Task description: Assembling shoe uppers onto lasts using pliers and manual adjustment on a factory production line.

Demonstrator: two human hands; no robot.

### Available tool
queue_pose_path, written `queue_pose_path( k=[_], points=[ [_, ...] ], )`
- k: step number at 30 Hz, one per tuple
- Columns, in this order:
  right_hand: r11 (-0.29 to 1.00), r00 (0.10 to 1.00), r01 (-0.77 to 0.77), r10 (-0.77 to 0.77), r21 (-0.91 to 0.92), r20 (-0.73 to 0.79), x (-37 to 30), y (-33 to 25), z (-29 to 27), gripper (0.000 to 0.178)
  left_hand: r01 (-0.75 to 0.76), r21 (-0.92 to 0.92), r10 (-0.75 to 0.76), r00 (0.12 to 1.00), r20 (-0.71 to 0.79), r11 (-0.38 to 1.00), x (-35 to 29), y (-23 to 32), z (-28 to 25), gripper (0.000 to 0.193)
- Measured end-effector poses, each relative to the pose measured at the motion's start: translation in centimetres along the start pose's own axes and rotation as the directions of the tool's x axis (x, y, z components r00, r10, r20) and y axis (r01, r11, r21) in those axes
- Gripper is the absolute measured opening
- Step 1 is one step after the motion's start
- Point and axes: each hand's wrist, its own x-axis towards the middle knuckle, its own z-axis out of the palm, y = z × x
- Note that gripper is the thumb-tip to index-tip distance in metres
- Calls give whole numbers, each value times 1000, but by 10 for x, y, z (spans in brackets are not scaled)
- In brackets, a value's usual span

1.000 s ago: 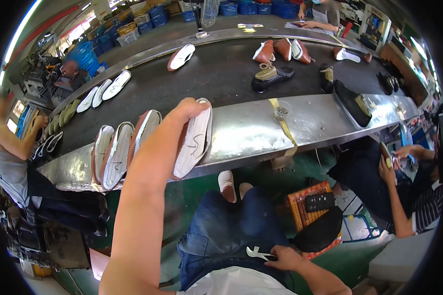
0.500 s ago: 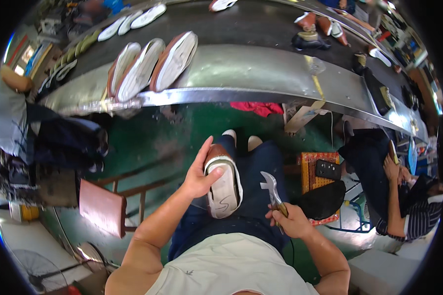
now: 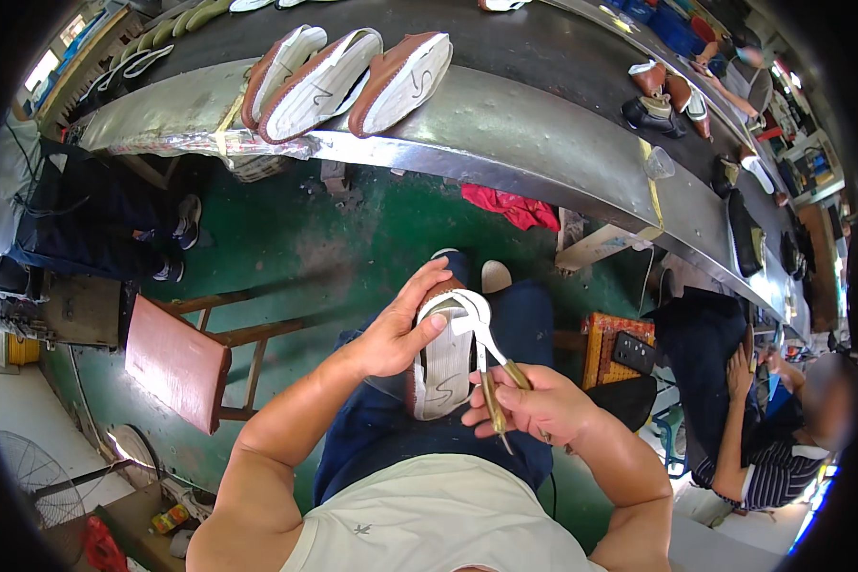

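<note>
My left hand [image 3: 402, 322] is closed round a brown shoe upper, its pale underside [image 3: 439, 367] turned up above my lap, a dark curved mark near the end closest to me. My left thumb presses on that underside. In my right hand [image 3: 536, 410] is a pair of lasting pincers [image 3: 491, 374] with a bright metal head and yellowish handles spread apart. The pincers' jaws lie over the far part of the shoe, next to my left thumb; whether they bite on its edge I cannot make out.
Ahead runs a metal-edged bench [image 3: 534, 119] with three brown-and-white shoes [image 3: 324, 84] near its edge. A pink-topped stool [image 3: 176, 362] stands left; a phone [image 3: 632, 353] lies on a patterned seat at right. A person in a striped top [image 3: 782, 472] sits at right, another stands left.
My right hand has brought the pincers left and up onto the shoe, their handles now spread. The view has shifted, and the shoe stays in my left hand.
</note>
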Motion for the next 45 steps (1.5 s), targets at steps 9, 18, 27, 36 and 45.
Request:
queue_pose_path(
  k=[9, 18, 27, 36, 45],
  points=[
    [522, 919, 61, -363, -851, -156, 56, 1, -31, 21, 44, -104, -57, 990, -125, 994, 13, -46, -4, 41],
    [245, 760, 94, -644, -965, -90, 91, 38, -52, 30, 125, -221, -149, 984, -96, 967, 21, -75, -12, 40],
    [273, 876, 65, -477, -960, -76, 70, 3, -54, 30, 376, -249, -421, 893, -161, 893, 38, -59, -9, 43],
    [369, 774, 216, -629, -904, -71, 94, -17, -38, 32, 381, -317, -419, 906, -60, 868, 42, -54, -24, 53],
    [380, 669, 227, -730, -897, -140, 113, -13, -69, 30, 381, -526, -486, 871, -72, 760, 42, -50, -12, 57]
  ],
)
